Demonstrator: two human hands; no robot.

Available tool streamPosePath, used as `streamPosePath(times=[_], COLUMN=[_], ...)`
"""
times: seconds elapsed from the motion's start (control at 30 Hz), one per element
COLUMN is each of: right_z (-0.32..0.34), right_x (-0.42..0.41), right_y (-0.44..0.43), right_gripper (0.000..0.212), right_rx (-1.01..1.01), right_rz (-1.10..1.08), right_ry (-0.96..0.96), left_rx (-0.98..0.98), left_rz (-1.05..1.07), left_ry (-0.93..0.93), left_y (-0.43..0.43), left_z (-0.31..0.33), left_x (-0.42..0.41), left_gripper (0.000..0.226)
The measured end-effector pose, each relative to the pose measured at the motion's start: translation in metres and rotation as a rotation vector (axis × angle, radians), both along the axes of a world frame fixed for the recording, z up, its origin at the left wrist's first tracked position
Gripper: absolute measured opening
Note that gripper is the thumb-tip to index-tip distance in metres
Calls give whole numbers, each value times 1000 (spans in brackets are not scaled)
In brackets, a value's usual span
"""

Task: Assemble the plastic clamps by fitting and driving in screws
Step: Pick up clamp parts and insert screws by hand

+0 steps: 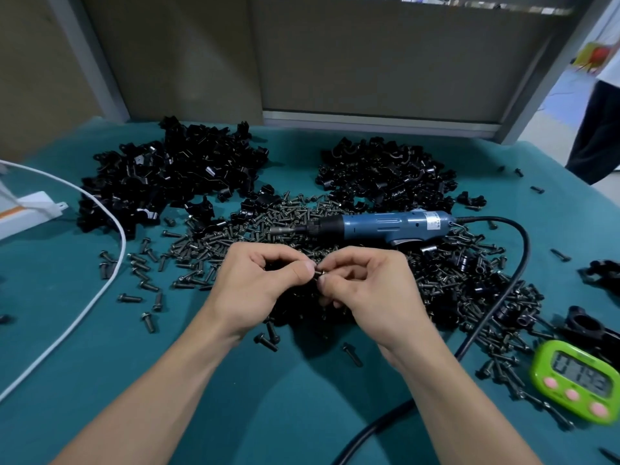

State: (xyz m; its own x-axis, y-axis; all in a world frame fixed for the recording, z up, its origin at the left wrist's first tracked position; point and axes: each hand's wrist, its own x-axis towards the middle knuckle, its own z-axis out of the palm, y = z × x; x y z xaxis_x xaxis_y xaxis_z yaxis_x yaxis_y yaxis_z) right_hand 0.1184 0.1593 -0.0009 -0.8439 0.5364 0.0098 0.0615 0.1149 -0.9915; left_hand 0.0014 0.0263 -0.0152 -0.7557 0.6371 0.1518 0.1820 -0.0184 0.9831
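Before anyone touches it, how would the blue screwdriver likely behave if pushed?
The screwdriver looks round-barrelled, so it may roll. Its thick cord would probably drag on it. Resting on loose screws, it likely shifts easily.

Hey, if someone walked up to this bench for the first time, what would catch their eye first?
Probably the hands meeting at the centre: the left hand and right hand pinch a small screw between their fingers. Just behind them a blue electric screwdriver lies on a wide heap of screws, with a black pile of clamp parts at back left and another at back right. A bright green timer sits at the near right.
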Motion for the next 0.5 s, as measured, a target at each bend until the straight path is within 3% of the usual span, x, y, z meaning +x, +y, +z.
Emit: streamPosePath(times=[0.13, 0.27, 0.33, 0.43, 0.5], right_z=[4, 3, 0, -2, 5], right_x=[4, 7, 7, 9, 10], right_y=[7, 18, 17, 15, 20], right_gripper=[23, 23, 20, 16, 15], right_rx=[67, 459, 551, 599, 548], right_rz=[-25, -145, -83, 7, -104], right_ry=[-25, -173, -266, -359, -284], left_rx=[61, 117, 138, 191, 233], left_rz=[193, 320, 339, 311, 258], left_ry=[-21, -174, -269, -460, -585], left_y=[1, 0, 2, 1, -3], left_z=[1, 4, 5, 4, 5], left_x=[-5, -11, -10, -11, -14], left_gripper=[23, 27, 24, 22, 24])
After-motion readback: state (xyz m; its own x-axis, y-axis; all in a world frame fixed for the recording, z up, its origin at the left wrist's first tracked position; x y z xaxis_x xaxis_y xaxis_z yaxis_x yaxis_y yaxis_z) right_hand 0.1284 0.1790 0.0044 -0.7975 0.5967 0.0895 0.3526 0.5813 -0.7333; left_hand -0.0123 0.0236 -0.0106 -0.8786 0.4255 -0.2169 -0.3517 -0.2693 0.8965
